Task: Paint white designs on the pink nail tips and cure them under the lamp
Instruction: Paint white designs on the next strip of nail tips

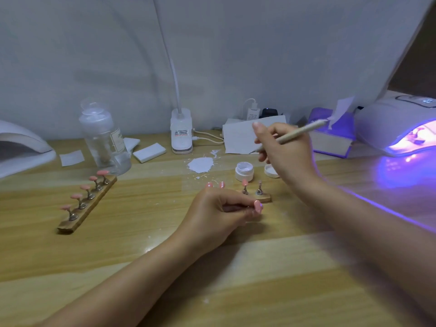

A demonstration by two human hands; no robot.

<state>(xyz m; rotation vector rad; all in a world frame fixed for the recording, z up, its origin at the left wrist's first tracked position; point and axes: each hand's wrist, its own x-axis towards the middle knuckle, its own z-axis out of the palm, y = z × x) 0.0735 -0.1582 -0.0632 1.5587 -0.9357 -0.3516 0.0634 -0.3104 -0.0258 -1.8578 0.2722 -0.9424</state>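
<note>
L hand pinching dotted pink nail tip | R hand gripping beige brush pen | wooden 5-tip rack at 9 o'clock unpainted | approx. early-mid progress

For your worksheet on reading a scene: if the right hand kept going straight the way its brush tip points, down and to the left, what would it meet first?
Probably the open white jar, just below and left of the right hand holding the brush. Depth is unclear, so the tip might pass behind the jar and reach the white paint smear on the table.
</note>
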